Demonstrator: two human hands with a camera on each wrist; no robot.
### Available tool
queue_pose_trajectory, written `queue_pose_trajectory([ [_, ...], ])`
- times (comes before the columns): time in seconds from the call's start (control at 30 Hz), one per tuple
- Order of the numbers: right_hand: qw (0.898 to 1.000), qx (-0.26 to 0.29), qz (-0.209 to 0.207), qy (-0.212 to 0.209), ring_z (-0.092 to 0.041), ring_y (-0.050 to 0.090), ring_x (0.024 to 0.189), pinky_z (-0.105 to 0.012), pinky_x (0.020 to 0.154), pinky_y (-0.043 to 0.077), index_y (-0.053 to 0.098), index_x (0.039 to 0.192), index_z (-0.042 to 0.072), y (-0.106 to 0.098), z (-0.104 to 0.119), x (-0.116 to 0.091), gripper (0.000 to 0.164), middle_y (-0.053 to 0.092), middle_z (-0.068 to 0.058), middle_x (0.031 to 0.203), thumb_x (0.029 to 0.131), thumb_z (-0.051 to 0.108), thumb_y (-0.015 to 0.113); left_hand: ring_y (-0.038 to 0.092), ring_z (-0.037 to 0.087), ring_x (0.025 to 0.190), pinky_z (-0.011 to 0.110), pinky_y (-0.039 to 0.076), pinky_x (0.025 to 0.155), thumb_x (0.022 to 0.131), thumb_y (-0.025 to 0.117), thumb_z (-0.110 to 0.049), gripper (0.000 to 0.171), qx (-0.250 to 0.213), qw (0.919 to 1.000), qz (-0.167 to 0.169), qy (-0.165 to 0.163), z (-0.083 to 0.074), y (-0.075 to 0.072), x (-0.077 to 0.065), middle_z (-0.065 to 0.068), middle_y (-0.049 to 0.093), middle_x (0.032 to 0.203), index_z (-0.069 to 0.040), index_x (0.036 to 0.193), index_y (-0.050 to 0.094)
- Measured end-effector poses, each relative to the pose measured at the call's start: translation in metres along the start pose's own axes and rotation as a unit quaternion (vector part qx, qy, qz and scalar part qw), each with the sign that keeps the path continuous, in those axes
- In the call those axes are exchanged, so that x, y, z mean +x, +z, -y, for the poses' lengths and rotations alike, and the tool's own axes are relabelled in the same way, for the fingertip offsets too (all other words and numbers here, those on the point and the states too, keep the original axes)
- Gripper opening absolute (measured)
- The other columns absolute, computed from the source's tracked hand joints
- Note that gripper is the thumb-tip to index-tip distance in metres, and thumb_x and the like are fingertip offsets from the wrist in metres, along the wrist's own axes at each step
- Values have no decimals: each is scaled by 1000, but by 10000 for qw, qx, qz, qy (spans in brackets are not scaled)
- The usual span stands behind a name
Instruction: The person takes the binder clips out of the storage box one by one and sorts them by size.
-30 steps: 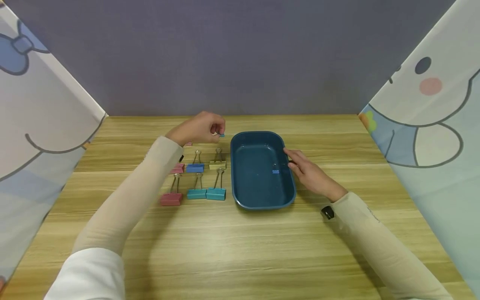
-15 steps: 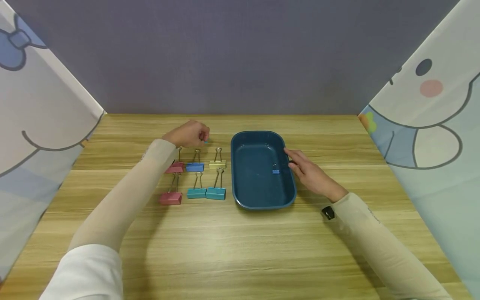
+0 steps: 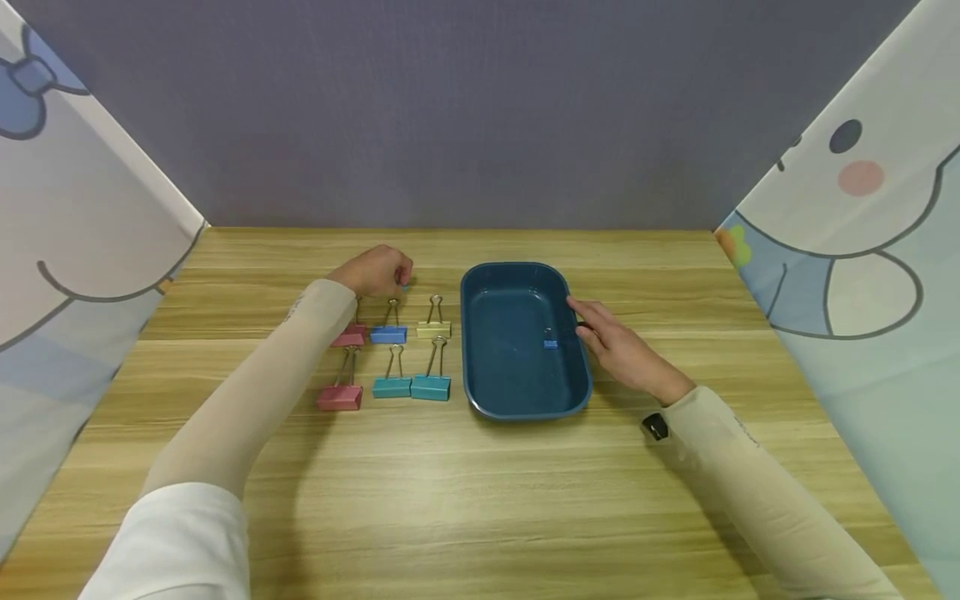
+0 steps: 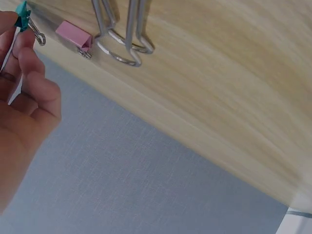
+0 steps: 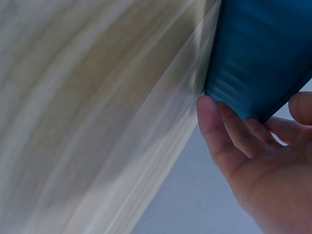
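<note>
Between thumb and fingertips, my left hand [image 3: 375, 271] pinches a small teal binder clip [image 4: 22, 18], low over the table behind the rows of clips. Near it in the left wrist view lies a small pink binder clip [image 4: 73, 34], hidden by the hand in the head view. My right hand [image 3: 618, 348] rests its fairly straight fingers against the right side of a dark blue tray [image 3: 528, 415]. Inside the tray is one small blue binder clip [image 3: 551, 343].
Left of the tray stand two rows of binder clips, handles up: red [image 3: 341, 397], teal [image 3: 392, 387] and larger teal [image 3: 431, 387] in front; red [image 3: 350, 335], blue [image 3: 388, 335] and yellow [image 3: 434, 329] behind. A grey wall [image 3: 465, 117] closes the table's back.
My left hand has moved left and slightly nearer with the small teal binder clip, away from the tray's far left corner. The right hand and tray stay put.
</note>
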State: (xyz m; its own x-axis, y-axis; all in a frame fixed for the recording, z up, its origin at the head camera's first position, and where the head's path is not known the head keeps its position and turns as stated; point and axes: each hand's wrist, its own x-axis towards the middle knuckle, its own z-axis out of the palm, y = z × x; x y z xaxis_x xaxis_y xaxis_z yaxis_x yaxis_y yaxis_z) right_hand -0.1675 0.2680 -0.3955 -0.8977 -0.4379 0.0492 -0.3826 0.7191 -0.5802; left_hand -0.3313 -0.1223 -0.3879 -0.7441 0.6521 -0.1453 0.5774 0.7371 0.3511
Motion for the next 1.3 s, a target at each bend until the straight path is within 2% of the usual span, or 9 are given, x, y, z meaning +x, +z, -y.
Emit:
queue_pose_trajectory([
  [0.17,10000,-9,-11,-24,-29,47,119,-50,97,37,22,150,7,0,-1,0,50,33,-12,144,104,20,36,46,23,72,38,40,70,77,67,0,11,191,9996,122,-179,-2,-1,1,5,53,77,-7,76,59],
  [0.27,10000,-14,-24,-69,-29,47,118,-50,96,37,23,150,6,0,-1,-1,50,34,-13,143,104,19,36,47,23,73,40,40,75,78,67,-1,13,379,9990,153,-175,-2,1,2,4,52,76,-9,74,57],
  [0.4,10000,-23,-30,-90,-29,48,117,-49,96,38,23,150,7,0,-2,-1,49,34,-12,143,104,20,36,48,22,71,44,35,83,79,68,-3,20,573,9981,169,-178,-1,4,5,2,50,71,-11,71,52],
  [0.5,10000,-33,-21,-53,-28,49,116,-49,95,38,23,150,7,0,-2,-1,50,35,-12,143,104,20,36,48,22,71,46,30,86,81,69,-5,20,533,9981,217,-238,-1,5,5,2,51,70,-11,72,52],
  [0.67,10000,-17,19,25,-28,48,117,-50,96,38,22,150,9,0,-2,0,50,34,-11,143,104,20,36,51,22,77,43,34,84,81,68,-6,10,422,9986,153,-291,-1,1,4,2,56,78,-9,84,59],
  [0.83,10000,2,4,22,-29,48,118,-50,96,37,23,150,8,0,-2,0,50,34,-12,143,104,21,36,55,24,81,41,44,76,86,60,-2,12,-11,9999,-152,7,-6,-5,0,9,60,91,-3,98,62],
  [0.97,10000,15,-16,-24,-30,47,118,-50,96,37,23,150,7,-1,-2,0,49,34,-13,143,104,20,36,55,23,85,39,46,75,90,57,-2,19,-371,9984,-323,289,-17,-11,-3,14,60,102,-1,108,62],
  [1.07,10000,19,-25,-39,-29,47,119,-50,96,37,23,150,7,-1,-3,0,49,34,-12,143,104,19,36,53,21,84,38,45,74,91,57,-3,18,-423,9971,-455,450,-27,-14,-4,11,60,101,-3,108,62],
  [1.3,10000,32,-15,-42,-29,48,117,-50,96,37,23,150,7,-1,-3,0,49,35,-12,143,104,19,35,53,21,84,36,44,75,91,59,-10,10,-146,9916,-827,984,-51,-17,-6,4,60,96,-9,100,62],
])
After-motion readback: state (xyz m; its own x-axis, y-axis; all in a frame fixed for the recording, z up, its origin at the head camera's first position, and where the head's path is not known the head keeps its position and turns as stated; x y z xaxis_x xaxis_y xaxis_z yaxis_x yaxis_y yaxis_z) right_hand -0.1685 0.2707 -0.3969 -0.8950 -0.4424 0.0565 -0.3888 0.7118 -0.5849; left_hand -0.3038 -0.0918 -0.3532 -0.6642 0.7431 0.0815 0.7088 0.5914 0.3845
